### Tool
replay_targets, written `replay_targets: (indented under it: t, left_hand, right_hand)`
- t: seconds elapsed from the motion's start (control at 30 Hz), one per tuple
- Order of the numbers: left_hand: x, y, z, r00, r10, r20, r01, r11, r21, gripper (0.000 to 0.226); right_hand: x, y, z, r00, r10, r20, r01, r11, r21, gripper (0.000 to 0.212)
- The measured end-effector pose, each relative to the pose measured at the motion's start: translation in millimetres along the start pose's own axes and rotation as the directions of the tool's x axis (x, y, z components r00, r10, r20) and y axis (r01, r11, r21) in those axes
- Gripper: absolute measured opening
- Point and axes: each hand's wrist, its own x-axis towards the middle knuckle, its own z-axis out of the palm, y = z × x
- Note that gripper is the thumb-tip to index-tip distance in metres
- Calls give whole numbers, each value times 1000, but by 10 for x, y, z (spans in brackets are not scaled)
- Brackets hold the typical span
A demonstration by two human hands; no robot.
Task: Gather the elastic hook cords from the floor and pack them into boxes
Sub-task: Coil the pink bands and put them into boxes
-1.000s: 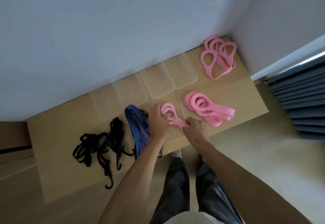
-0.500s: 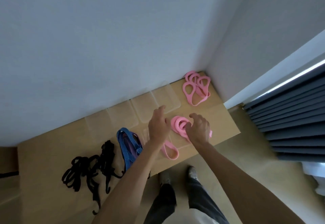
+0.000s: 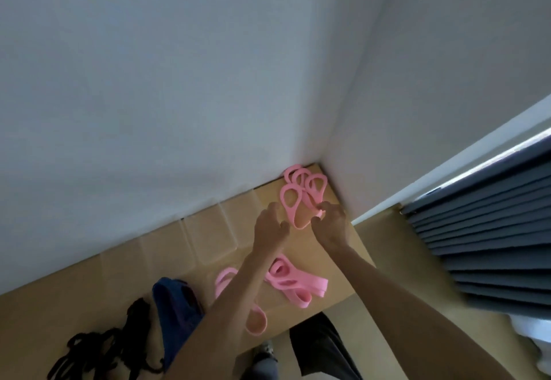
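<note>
A: What is the person doing at the far pink bundle [image 3: 301, 197]?

B: Both hands reach for it in the corner where the two walls meet. The right hand [image 3: 331, 227] has its fingertips pinched on a strand at the bundle's near edge. The left hand [image 3: 269, 229] hovers just beside the bundle, fingers loosely spread, holding nothing.

A: How should the pickup go?

B: Probably by scooping the whole bundle at once — the left hand sliding under the near loops while the right keeps its pinch — so no loop trails or snags. Then it would go into one of the clear boxes [image 3: 205, 236], which sit in a row against the wall, on the side of the bundle away from the corner.

A: What does the bundle look like?

B: Flat, soft pink bands lying in overlapping teardrop loops, limp enough to sag when lifted. No hooks show on them.

A: And the rest?

B: On the same cardboard sheet [image 3: 343, 263], nearer the person than the bundle: a second pink bundle [image 3: 293, 285], one pink loop [image 3: 256, 321] partly under the left forearm, a blue cord [image 3: 176, 308], and black cords [image 3: 119, 347] — blurred — farthest from the corner.
</note>
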Motion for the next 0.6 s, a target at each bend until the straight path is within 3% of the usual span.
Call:
replay_targets:
  t: [0.17,0.3,0.43,0.5,0.6]
  left_hand:
    - [426,41,347,993,-58,98,50,996,78,48]
    - [692,21,541,985,-145,93,138,987,79,51]
    - [906,49,614,988,-149,33,144,981,130,25]
    - [1019,99,635,981,-194,9,192,978,77,21]
    - [1121,189,658,957,-291,11,291,952,-96,31]
  right_hand:
    - [519,186,150,991,87,97,-88,996,0,36]
    - [773,207,348,993,76,92,-76,997,-1,38]
    - [1006,167,435,987,120,107,-128,989,73,29]
    - [1095,175,435,980,131,147,-141,988,59,17]
    - [1133,179,392,984,163,74,-172,975,138,10]
